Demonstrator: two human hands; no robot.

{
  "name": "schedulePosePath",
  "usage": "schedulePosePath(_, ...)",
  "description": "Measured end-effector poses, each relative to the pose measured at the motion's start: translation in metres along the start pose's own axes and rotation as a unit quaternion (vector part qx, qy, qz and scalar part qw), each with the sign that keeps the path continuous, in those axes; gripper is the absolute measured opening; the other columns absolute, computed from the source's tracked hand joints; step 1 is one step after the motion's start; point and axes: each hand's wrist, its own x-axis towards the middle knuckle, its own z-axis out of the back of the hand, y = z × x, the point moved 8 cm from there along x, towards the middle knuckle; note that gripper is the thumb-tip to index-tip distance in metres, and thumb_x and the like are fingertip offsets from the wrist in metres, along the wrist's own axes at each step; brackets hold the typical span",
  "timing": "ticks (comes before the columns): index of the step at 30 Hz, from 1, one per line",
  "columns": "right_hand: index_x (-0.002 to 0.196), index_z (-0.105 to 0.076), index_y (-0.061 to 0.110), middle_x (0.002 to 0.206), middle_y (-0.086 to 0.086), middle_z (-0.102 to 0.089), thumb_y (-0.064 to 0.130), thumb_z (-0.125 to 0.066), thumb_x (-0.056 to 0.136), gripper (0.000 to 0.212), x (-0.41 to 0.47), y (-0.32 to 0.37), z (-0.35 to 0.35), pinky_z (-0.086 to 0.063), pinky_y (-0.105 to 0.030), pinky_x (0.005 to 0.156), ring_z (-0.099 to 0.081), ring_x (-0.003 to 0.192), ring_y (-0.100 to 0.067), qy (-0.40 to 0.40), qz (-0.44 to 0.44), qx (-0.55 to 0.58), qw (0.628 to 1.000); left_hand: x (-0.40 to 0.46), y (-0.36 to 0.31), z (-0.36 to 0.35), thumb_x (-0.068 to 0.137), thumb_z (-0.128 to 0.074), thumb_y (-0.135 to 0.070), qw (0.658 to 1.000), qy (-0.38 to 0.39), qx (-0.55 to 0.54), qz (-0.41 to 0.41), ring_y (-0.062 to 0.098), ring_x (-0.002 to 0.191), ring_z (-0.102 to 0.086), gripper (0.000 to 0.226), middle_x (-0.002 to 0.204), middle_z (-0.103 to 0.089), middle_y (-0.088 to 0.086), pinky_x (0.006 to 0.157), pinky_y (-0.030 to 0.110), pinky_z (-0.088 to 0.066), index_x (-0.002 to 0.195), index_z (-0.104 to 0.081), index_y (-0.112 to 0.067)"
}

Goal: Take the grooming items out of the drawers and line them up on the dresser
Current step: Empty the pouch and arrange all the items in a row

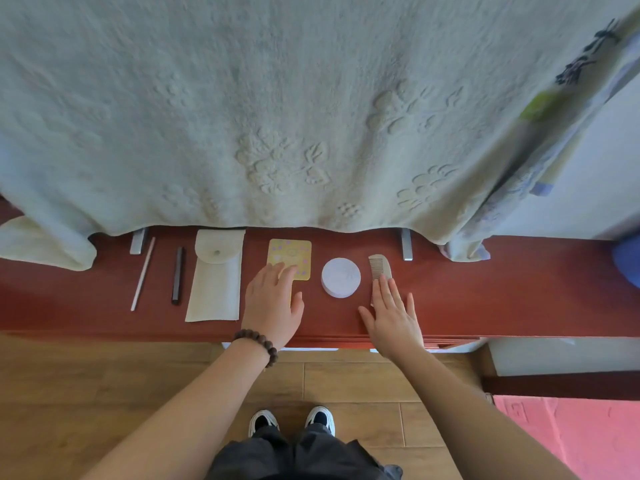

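Overhead, pale blanket (277, 116) above red dresser (502, 292)

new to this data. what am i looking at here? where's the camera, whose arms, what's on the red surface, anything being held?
There is no robot here. One wide-angle camera sits on a person's head and looks forward and down, so the arms, trousers and shoes at the bottom belong to the wearer.

The red surface is the dresser top, with a pale towel hanging behind it. Lined up on it from left to right: a thin white stick, a dark pen-like stick, a cream pouch, a yellow card, a round white tin and a comb.

The left hand, with a bead bracelet at the wrist, lies flat on the card's near end. The right hand is flat too, fingertips on the comb. Neither grips anything; they seem to be nudging items into line.
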Motion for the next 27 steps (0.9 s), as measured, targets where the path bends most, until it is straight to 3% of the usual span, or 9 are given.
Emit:
schedulePosePath(6, 0.153, 0.000, 0.016, 0.161, 0.002, 0.010, 0.050, -0.018, 0.100, 0.066, 0.015, -0.009, 0.010, 0.006, -0.044, 0.120, 0.013, 0.147, -0.012, 0.014, 0.002, 0.008, 1.000, -0.005, -0.003, -0.004, 0.087, -0.060, -0.020, 1.000, 0.004, 0.002, 0.013, 0.032, 0.129, -0.044, 0.042, 0.133, -0.054, 0.010, 0.106, 0.047, -0.039, 0.127, -0.053, -0.014)
schedulePosePath(9, 0.153, -0.009, 0.013, 0.162, -0.002, 0.002, 0.054, -0.029, 0.097, 0.071, 0.013, -0.003, 0.025, 0.004, -0.042, 0.121, 0.008, 0.148, -0.017, -0.043, -0.001, 0.050, 0.998, -0.009, -0.002, -0.001, 0.086, -0.061, -0.019, 1.000, -0.002, 0.001, 0.019, 0.033, 0.128, -0.045, 0.042, 0.132, -0.055, 0.010, 0.106, 0.047, -0.039, 0.127, -0.054, -0.014)
schedulePosePath(12, 0.151, -0.015, 0.014, 0.161, -0.004, -0.010, 0.058, -0.050, 0.088, 0.084, 0.014, 0.017, 0.043, -0.008, -0.039, 0.121, -0.002, 0.148, -0.021, -0.097, 0.027, 0.124, 0.987, -0.010, 0.001, 0.002, 0.085, -0.063, -0.016, 1.000, -0.009, 0.000, 0.023, 0.034, 0.127, -0.045, 0.042, 0.129, -0.057, 0.011, 0.105, 0.048, -0.040, 0.126, -0.055, -0.013)
schedulePosePath(15, 0.152, -0.015, 0.019, 0.160, 0.000, -0.011, 0.057, -0.066, 0.078, 0.098, 0.026, 0.040, 0.046, -0.023, -0.040, 0.115, -0.013, 0.146, -0.023, -0.054, 0.051, 0.166, 0.983, -0.010, 0.003, 0.004, 0.086, -0.061, -0.016, 1.000, -0.009, 0.001, 0.030, 0.034, 0.130, -0.043, 0.042, 0.132, -0.054, 0.011, 0.106, 0.047, -0.038, 0.126, -0.053, -0.014)
schedulePosePath(18, 0.151, -0.016, 0.018, 0.155, -0.002, -0.021, 0.056, -0.072, 0.073, 0.104, 0.038, 0.051, 0.047, -0.029, -0.040, 0.111, -0.024, 0.140, -0.027, -0.031, 0.051, 0.134, 0.989, -0.009, 0.005, 0.007, 0.088, -0.059, -0.018, 0.999, -0.007, 0.000, 0.035, 0.032, 0.134, -0.038, 0.041, 0.138, -0.050, 0.010, 0.110, 0.045, -0.035, 0.129, -0.051, -0.016)
schedulePosePath(24, 0.146, -0.029, 0.012, 0.145, -0.005, -0.035, 0.051, -0.072, 0.076, 0.091, 0.048, 0.057, 0.050, -0.030, -0.035, 0.108, -0.034, 0.132, -0.026, -0.018, 0.053, 0.130, 0.990, -0.004, 0.008, 0.016, 0.092, -0.055, -0.024, 0.998, 0.013, -0.049, 0.028, 0.021, 0.137, -0.032, 0.045, 0.146, -0.040, 0.004, 0.113, 0.037, -0.032, 0.135, -0.045, -0.019)
schedulePosePath(27, 0.139, -0.041, 0.015, 0.136, -0.002, -0.044, 0.046, -0.074, 0.075, 0.078, 0.040, 0.055, 0.066, -0.035, -0.027, 0.098, -0.045, 0.124, -0.021, -0.023, 0.020, 0.282, 0.959, 0.000, 0.000, 0.027, 0.087, -0.065, -0.029, 0.990, 0.025, -0.139, 0.006, 0.011, 0.133, -0.036, 0.058, 0.144, -0.039, -0.002, 0.110, 0.029, -0.034, 0.138, -0.040, -0.022)
